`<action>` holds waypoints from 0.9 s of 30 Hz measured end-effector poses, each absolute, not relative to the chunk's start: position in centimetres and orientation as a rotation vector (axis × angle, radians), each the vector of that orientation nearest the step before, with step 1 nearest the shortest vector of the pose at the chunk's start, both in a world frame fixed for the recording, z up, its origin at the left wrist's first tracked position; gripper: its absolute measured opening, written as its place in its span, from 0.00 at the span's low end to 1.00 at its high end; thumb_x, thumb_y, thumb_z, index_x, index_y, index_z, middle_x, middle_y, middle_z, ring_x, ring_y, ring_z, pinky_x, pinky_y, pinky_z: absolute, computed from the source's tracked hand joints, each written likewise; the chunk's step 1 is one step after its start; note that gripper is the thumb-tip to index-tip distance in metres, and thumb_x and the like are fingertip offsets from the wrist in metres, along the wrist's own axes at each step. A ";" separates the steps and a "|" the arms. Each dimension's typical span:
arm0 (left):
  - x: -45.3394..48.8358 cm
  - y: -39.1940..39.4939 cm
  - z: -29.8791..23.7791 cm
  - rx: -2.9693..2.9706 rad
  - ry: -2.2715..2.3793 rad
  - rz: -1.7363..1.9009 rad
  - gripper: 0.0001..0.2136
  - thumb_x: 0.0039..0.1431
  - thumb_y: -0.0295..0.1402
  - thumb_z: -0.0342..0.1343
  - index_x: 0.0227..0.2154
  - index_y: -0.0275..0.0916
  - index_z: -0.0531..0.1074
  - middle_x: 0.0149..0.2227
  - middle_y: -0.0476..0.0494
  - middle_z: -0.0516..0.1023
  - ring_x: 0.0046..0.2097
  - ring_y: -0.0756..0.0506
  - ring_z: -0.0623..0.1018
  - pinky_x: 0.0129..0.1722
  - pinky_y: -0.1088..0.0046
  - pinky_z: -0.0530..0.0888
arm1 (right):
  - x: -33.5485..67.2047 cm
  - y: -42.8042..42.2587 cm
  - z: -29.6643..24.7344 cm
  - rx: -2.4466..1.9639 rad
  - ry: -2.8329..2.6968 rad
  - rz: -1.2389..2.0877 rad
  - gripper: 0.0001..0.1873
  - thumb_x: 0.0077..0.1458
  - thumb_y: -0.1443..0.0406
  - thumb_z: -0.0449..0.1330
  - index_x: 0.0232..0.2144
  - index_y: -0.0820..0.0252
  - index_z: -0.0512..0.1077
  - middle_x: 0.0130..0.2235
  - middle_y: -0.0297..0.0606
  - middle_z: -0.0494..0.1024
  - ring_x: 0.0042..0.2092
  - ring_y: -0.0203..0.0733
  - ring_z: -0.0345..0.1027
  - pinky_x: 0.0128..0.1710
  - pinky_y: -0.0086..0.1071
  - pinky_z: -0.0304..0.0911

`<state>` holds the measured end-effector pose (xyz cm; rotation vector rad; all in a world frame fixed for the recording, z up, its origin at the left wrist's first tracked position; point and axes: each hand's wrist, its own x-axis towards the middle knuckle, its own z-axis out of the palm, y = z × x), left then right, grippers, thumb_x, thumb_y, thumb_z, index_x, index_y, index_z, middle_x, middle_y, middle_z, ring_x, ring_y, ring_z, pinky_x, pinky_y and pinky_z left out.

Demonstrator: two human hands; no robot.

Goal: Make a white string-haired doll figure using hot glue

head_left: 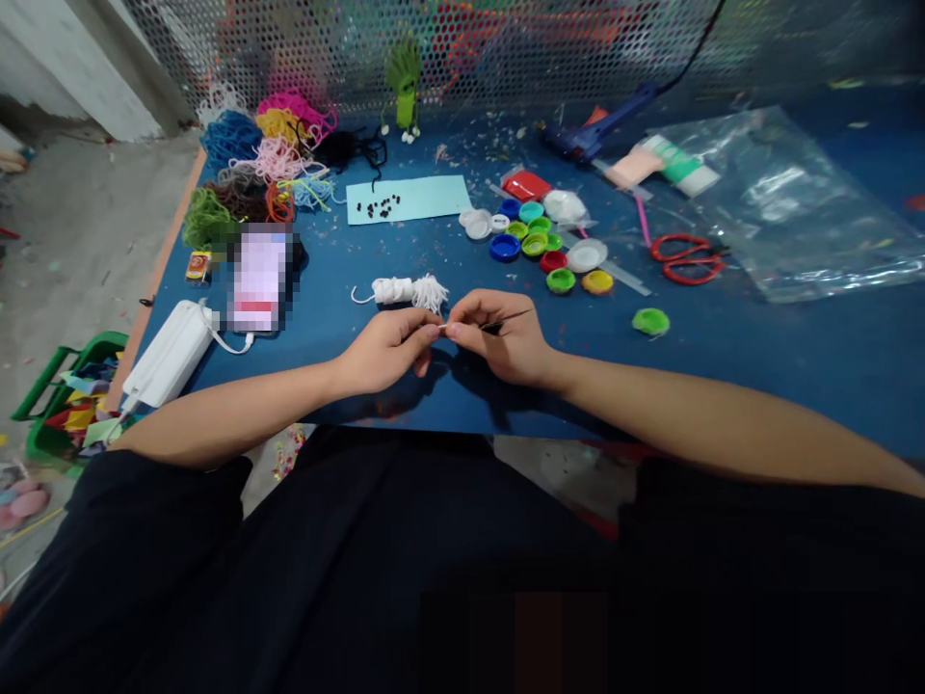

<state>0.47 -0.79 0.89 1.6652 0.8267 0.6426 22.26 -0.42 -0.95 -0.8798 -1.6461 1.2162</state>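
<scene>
My left hand [386,349] and my right hand [502,337] meet fingertip to fingertip just above the blue table. Between them stretches a short bit of white string [443,328], pinched at each end by thumb and finger. A thin dark pointed tool [510,318], perhaps tweezers, is tucked in my right hand; most of it is hidden by the fingers. Just beyond my left hand lies a white yarn figure [394,290] with a wrapped body, a loose tail and a frayed tassel [431,293] at its right end.
Coloured yarn bundles [278,159], a phone [258,280] and a white power bank [170,354] lie at left. Black beads sit on a pale blue card [434,198]. Bottle caps [535,243], red scissors [686,259], a glue gun [596,133] and a plastic bag [802,207] are at right.
</scene>
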 end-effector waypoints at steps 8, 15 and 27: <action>0.9 -0.9 0.6 1.611 0.790 0.570 0.10 0.76 0.35 0.51 0.38 0.37 0.69 0.23 0.50 0.79 0.21 0.55 0.73 0.25 0.81 0.69 | 22.3 -0.6 -1.0 -0.911 -1.660 1.202 0.18 0.60 0.50 0.72 0.33 0.59 0.80 0.28 0.35 0.78 0.27 0.33 0.65 0.27 0.30 0.58; 0.6 -0.6 0.5 1.591 0.762 0.587 0.14 0.76 0.39 0.53 0.35 0.35 0.73 0.22 0.49 0.78 0.22 0.55 0.74 0.25 0.82 0.70 | 22.4 -0.5 -1.3 -0.923 -1.619 1.150 0.18 0.55 0.52 0.75 0.30 0.59 0.78 0.26 0.33 0.77 0.27 0.33 0.64 0.28 0.30 0.57; 0.2 0.6 2.3 1.211 0.743 0.642 0.11 0.65 0.32 0.59 0.27 0.34 0.76 0.22 0.46 0.79 0.24 0.53 0.78 0.27 0.80 0.72 | 22.5 0.3 -1.7 -0.942 -1.620 1.219 0.23 0.60 0.45 0.71 0.36 0.57 0.73 0.24 0.28 0.64 0.26 0.32 0.52 0.27 0.31 0.49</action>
